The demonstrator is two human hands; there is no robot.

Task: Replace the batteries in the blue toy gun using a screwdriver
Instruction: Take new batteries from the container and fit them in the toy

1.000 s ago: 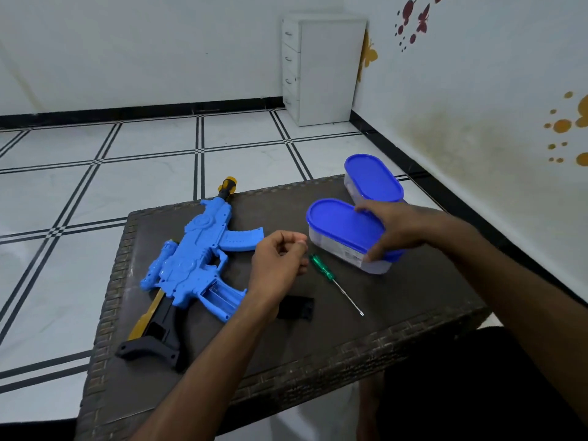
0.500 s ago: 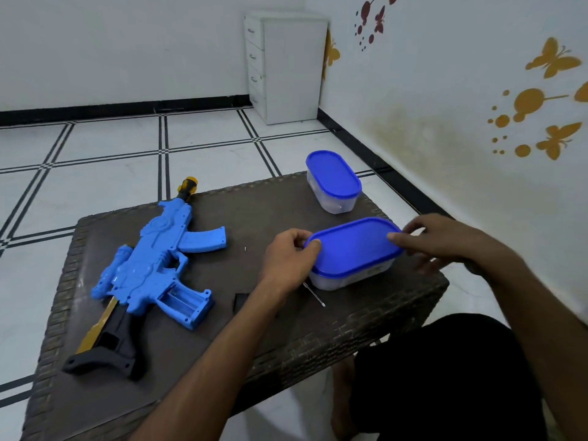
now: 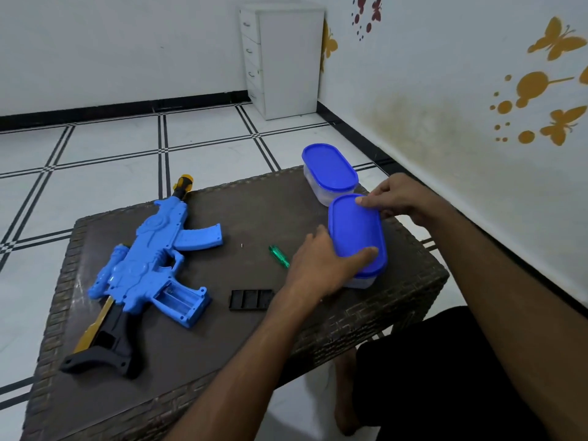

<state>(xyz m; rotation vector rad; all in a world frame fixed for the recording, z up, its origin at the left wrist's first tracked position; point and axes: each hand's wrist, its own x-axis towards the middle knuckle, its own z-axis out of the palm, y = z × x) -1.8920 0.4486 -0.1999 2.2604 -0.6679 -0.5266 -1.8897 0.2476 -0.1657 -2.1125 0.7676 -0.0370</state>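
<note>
Near the right edge of the bench (image 3: 197, 370), both hands are working on the nearer blue-lidded container (image 3: 354, 237). The left hand (image 3: 321, 265) is wrapping its near end, thumb lying along the lid edge and fingers curling round the far side, seemingly steadying it. The right hand (image 3: 399, 197) is setting curled fingertips on the lid's far rim, probably preparing to peel it open, perhaps for batteries. A second lidded container (image 3: 329, 171) is sitting just behind.

Over on the left the blue toy gun (image 3: 149, 259) is lying flat on its side, long axis running diagonally, orange-tipped muzzle pointing away toward the floor tiles and black stock pointing at the near-left corner. Its grip compartment (image 3: 181, 300) is lying open and facing up, ready for loading. Beside it, the black battery cover (image 3: 251, 300) is resting apart, and the green-handled screwdriver (image 3: 279, 256) is lying partly under the left hand, parked within reach.
</note>
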